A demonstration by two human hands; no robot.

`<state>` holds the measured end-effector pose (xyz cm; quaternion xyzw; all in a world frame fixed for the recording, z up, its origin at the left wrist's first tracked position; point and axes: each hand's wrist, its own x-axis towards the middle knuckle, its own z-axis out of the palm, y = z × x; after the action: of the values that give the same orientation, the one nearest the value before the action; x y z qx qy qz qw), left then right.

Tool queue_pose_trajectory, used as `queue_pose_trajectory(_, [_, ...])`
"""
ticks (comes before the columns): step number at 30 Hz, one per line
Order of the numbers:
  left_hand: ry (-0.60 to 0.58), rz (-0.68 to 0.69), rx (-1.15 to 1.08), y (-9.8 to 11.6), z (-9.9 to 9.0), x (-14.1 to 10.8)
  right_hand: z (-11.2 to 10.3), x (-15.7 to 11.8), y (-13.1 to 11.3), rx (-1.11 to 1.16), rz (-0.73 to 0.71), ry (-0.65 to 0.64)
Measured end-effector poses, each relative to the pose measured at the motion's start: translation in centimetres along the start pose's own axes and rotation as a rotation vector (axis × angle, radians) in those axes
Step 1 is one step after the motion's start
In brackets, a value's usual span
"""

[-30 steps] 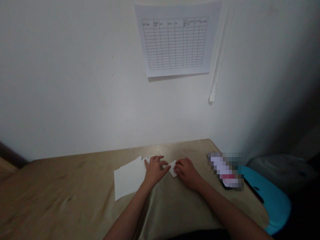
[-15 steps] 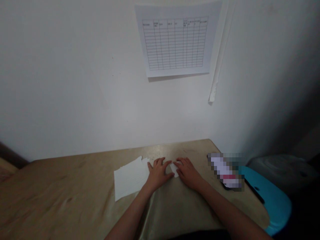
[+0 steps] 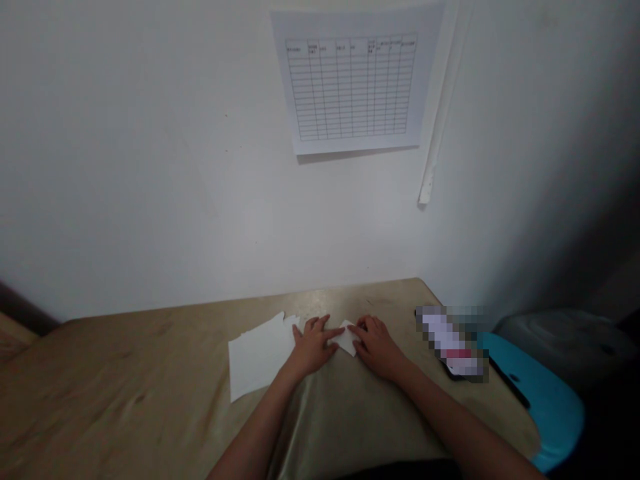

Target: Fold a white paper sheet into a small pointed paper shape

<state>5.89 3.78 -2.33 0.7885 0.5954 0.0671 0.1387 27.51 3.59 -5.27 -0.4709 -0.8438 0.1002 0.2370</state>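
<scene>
A small folded piece of white paper (image 3: 347, 341) lies on the brown tabletop between my two hands. My left hand (image 3: 313, 345) touches its left side, with the index finger stretched onto it and the other fingers apart. On its right side my right hand (image 3: 375, 343) rests with fingertips on the paper, the other fingers curled. Larger white sheets (image 3: 257, 360) with torn upper edges lie on the table, just left of my left hand.
The brown-covered table (image 3: 125, 373) meets a white wall bearing a printed grid sheet (image 3: 353, 87). A pixelated phone-like object (image 3: 453, 343) lies at the right edge, near a blue stool or chair (image 3: 555, 393).
My left hand has shifted slightly left, its index finger now straighter. More of the small paper shows between the hands, in a wider, angled shape.
</scene>
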Motion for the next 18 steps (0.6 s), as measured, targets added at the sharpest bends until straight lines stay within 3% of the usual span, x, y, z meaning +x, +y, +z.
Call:
queue_pose_trajectory(7, [-0.018,-0.011,0.011,-0.1,-0.4,-0.2,0.2,-0.4,0.4,-0.041,-0.021,-0.035])
queue_pose_trajectory(12, [-0.006,-0.012,-0.004,-0.1,0.0,-0.1,0.8,-0.4,2.0,-0.189,0.130,-0.025])
queue_pose_trajectory(18, [0.020,-0.016,-0.035,-0.2,0.2,0.0,-0.7,-0.2,5.2,-0.264,0.259,0.092])
